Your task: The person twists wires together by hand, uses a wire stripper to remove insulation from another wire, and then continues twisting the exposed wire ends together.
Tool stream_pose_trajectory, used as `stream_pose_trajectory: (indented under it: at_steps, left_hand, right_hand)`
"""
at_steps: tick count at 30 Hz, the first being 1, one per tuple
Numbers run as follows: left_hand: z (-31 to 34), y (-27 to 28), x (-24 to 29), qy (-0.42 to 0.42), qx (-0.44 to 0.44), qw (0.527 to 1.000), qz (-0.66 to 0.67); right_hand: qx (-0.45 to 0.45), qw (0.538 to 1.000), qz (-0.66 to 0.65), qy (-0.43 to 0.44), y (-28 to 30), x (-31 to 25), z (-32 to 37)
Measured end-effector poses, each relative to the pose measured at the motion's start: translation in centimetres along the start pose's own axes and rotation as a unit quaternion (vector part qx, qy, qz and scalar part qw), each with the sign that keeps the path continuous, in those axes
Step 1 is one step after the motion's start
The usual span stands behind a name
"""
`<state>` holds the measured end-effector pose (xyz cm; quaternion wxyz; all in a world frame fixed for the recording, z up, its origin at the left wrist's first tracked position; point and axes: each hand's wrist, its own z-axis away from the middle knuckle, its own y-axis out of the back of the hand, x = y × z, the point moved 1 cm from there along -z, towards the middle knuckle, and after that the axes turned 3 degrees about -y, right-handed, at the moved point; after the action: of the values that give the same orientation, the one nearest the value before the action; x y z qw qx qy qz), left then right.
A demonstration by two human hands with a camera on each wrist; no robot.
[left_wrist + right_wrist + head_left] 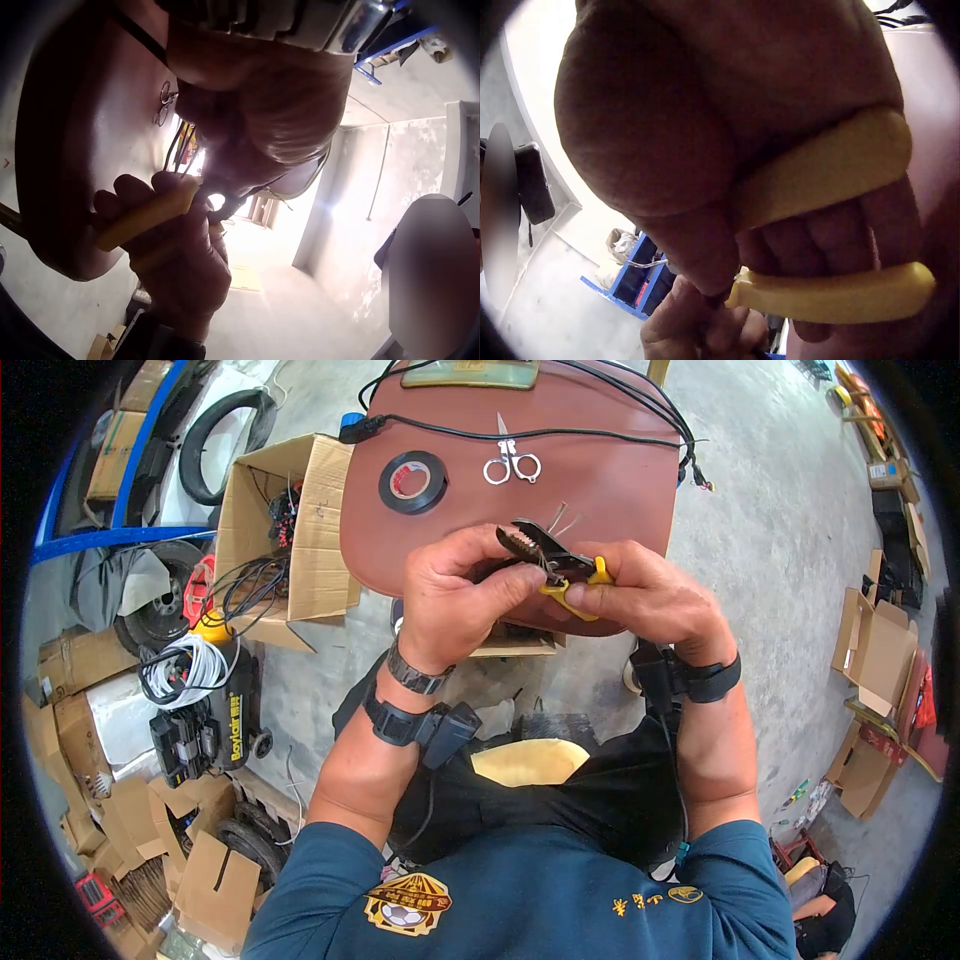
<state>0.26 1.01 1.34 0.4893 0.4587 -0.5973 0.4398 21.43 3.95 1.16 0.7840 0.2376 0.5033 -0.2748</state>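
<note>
My right hand (640, 588) holds wire stripping pliers (572, 563) by their yellow handles, over the near edge of the brown seat-like surface (600, 480). The dark, toothed jaws point away and stand apart. In the right wrist view the yellow handle (832, 298) lies across the fingers, spread from the other one. My left hand (465, 592) is right at the jaws, thumb and fingers pinching thin wires (562, 520) whose ends stick up beyond. In the left wrist view, dark wires (180, 146) run between the hands; the pinched spot is hidden by fingers.
A roll of black tape (413, 482) and white-handled scissors (511, 463) lie on the brown surface. A black cable (540, 433) crosses its far part. An open cardboard box (315, 530) stands at left, near a coiled white hose (185, 672) on a machine.
</note>
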Motion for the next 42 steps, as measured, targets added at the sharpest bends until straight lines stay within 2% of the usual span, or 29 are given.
stream_pose_trajectory:
  at_steps: [5,7,10,13,19,22,29,35,38,41,42]
  left_hand:
    - [-0.1,0.2,-0.1,0.012,0.009,1.000,-0.007]
    - [-0.1,0.4,-0.2,0.013,0.008,1.000,-0.021]
    - [-0.1,0.4,-0.5,0.035,0.028,0.999,0.026]
    - [-0.3,0.7,-0.7,0.030,0.005,0.991,0.134]
    - [-0.4,1.0,-0.6,0.140,0.053,0.977,0.151]
    - [-0.6,0.9,-0.1,0.149,0.024,0.973,0.177]
    - [-0.8,1.1,-0.7,0.119,0.011,0.983,0.137]
    - [-0.9,1.5,-0.5,0.115,0.007,0.991,0.064]
    - [-1.1,1.6,-0.5,0.105,0.009,0.993,0.050]
    - [-1.1,2.2,-1.2,0.116,0.020,0.991,0.057]
    - [-1.1,2.2,-1.4,0.109,0.026,0.992,0.052]
  right_hand:
    - [-0.005,0.999,-0.043,0.026,-0.4,-0.1,-0.2]
    - [0.011,0.999,-0.035,0.005,-0.5,-0.4,-0.1]
    - [0.028,0.999,-0.029,-0.010,-0.8,-0.6,-0.2]
    - [0.040,0.999,-0.030,-0.001,-1.1,-0.5,-0.4]
    - [0.032,1.000,0.001,0.001,-1.0,-0.6,-0.6]
    - [0.038,0.999,0.018,0.012,-0.9,-0.5,-0.7]
    - [0.033,0.998,-0.052,-0.016,-1.1,-1.0,-0.8]
    - [0.044,0.997,-0.053,-0.042,-1.0,-1.7,-0.5]
    - [0.064,0.998,0.012,0.009,-0.8,-0.7,-0.7]
    - [0.082,0.994,-0.039,-0.053,-1.2,-2.6,0.0]
    - [0.086,0.994,-0.046,-0.039,-1.2,-2.2,-0.2]
